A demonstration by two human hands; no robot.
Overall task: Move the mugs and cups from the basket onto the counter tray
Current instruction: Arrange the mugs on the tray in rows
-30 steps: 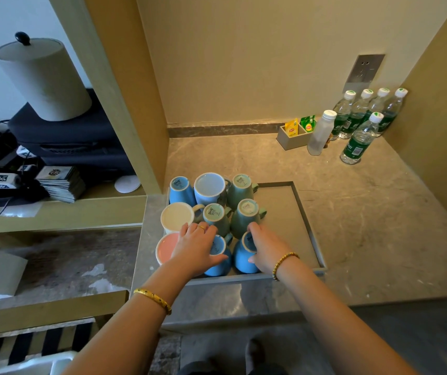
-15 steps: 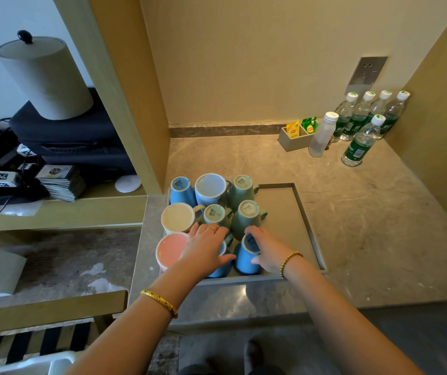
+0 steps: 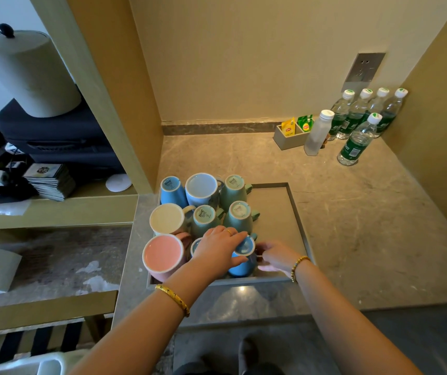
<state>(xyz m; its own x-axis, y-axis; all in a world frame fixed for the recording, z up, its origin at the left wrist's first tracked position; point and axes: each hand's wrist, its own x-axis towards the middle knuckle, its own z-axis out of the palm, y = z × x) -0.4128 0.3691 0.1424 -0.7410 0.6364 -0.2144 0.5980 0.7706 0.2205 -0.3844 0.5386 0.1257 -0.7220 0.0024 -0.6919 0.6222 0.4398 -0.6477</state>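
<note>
Nine mugs sit upside down, packed into the left half of the tray (image 3: pixel 296 212) sunk in the worktop, I judge to leave its right half free. My left grip (image 3: pixel 221 249) lies spread over the blue mug (image 3: pixel 242 259) at the tray's near rim, steadying it, while my right grip (image 3: pixel 276 257) reaches low beside it, fingers curled toward its handle side; whether they pinch it I cannot tell.

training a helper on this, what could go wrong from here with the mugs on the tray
The left hand reaches over the upside-down blue cup while the right hand touches its side; it looks tilted and could tip against the green cup behind. The cups stand packed close, so a nudge may knock the pink mug, which sits near the tray edge.
</note>
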